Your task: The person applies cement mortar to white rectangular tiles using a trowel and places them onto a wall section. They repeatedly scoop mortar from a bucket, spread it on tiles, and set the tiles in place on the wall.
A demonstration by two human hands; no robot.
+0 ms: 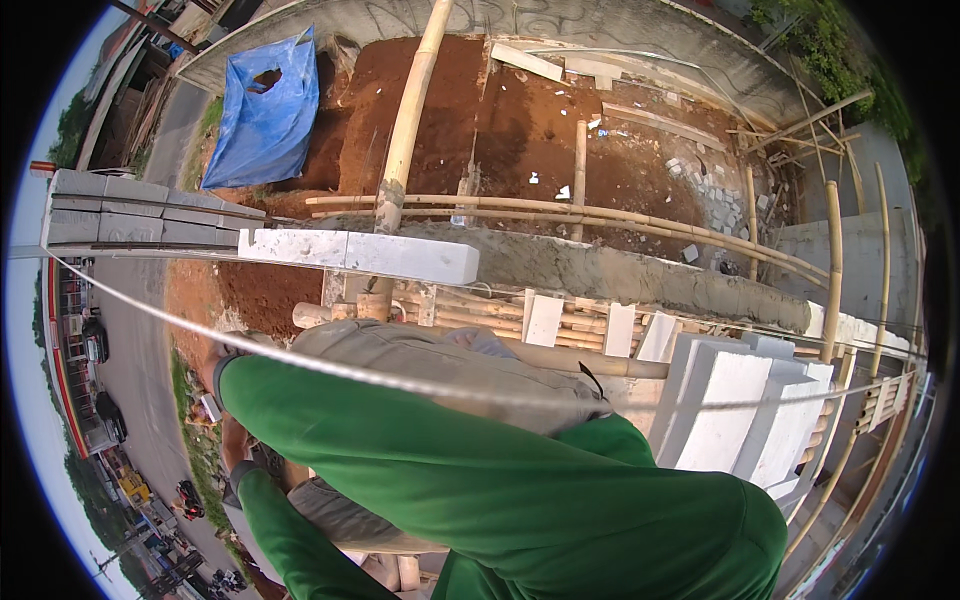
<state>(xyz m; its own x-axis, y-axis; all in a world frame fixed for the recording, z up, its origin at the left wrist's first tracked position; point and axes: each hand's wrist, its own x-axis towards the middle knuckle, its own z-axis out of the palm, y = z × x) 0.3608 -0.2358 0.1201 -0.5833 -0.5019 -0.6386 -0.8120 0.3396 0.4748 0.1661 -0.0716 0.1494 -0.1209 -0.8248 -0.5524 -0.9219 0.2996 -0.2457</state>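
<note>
Both my arms wear green sleeves and reach down to the left, past my khaki-trousered knee [440,360]. My right hand [207,383] shows only as a small patch beyond a grey cuff, beside a small white object [211,407]. My left hand [235,442] lies lower, mostly hidden behind the sleeve and leg. The fingers of neither hand can be made out. A taut string line [150,308] runs across in front of me. Just beyond it sits a long white block [360,255] on top of the wall.
Grey mortar [620,270] covers the wall top to the right. White blocks [740,410] are stacked on the bamboo scaffold [480,322] at right. Grey blocks [130,210] end the wall at left. Red earth [520,130], bamboo poles and a blue tarp [265,110] lie beyond. A street [140,370] lies far below.
</note>
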